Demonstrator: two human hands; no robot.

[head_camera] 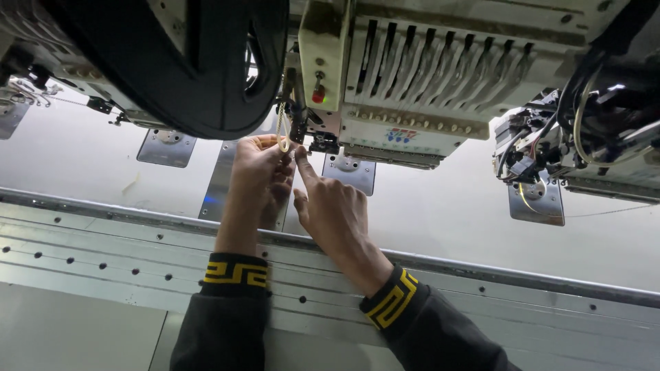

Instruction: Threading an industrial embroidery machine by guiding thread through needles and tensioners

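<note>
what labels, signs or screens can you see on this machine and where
Small label: on the cream machine head, low on its front, right of the hands; short strip of tiny red and blue marks.
Red knob: on the head's left edge, above the right hand.
No screens or packages.

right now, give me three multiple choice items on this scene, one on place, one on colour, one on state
1. Where are both hands?
A. under the needle area of the embroidery machine head
B. on the perforated rail
C. at the wire bundle on the right

2. What colour is the cuff pattern?
A. red
B. yellow
C. white

3. What is the right hand doing?
A. closed in a fist
B. lying flat
C. pointing its index finger up

Answers:
1 A: the left hand and right hand meet below the embroidery machine head.
2 B: the cuff shows yellow on black.
3 C: its index finger reaches up toward the needle.
</note>
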